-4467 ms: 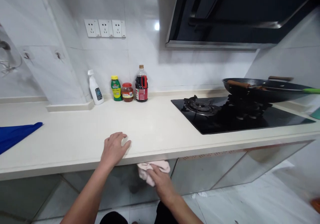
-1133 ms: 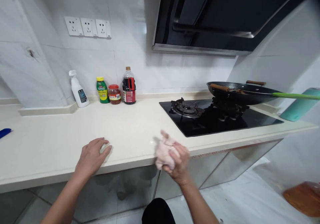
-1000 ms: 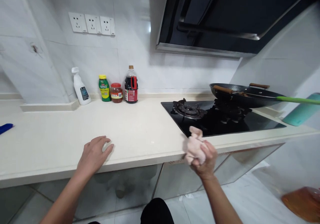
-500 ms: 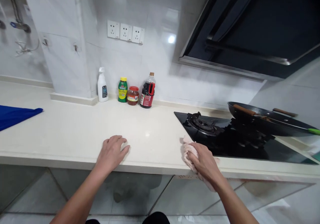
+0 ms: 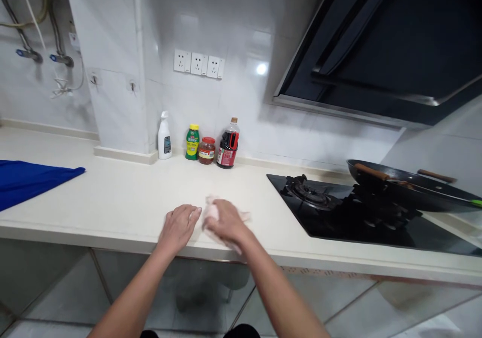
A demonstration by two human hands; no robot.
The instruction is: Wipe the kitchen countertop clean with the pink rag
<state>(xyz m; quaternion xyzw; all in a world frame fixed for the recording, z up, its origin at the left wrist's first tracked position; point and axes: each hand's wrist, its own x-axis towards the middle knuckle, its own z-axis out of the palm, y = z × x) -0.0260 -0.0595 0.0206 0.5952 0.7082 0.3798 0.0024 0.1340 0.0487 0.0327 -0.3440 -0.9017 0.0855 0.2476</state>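
My right hand (image 5: 228, 222) is closed on a pale pink cloth (image 5: 211, 211), pressed on the white countertop (image 5: 124, 197) near its front edge. Part of the cloth sticks out past the fingers on both sides, blurred by motion. Just to the left, my left hand (image 5: 179, 227) rests on the counter with its fingers loosely stretched and its thumb toward the cloth. It holds nothing and stays a little apart from the right hand.
Along the wall stand a white spray bottle (image 5: 164, 137), a green bottle (image 5: 192, 143), a red-lidded jar (image 5: 207, 152) and a dark sauce bottle (image 5: 227, 149). A blue cloth (image 5: 33, 180) lies left. Right is a black gas stove (image 5: 324, 222) with a wok (image 5: 399, 187).
My right hand has swept the pink cloth leftward from the stove's edge to beside my left hand. The left hand stays on the counter while the view shifts slightly.
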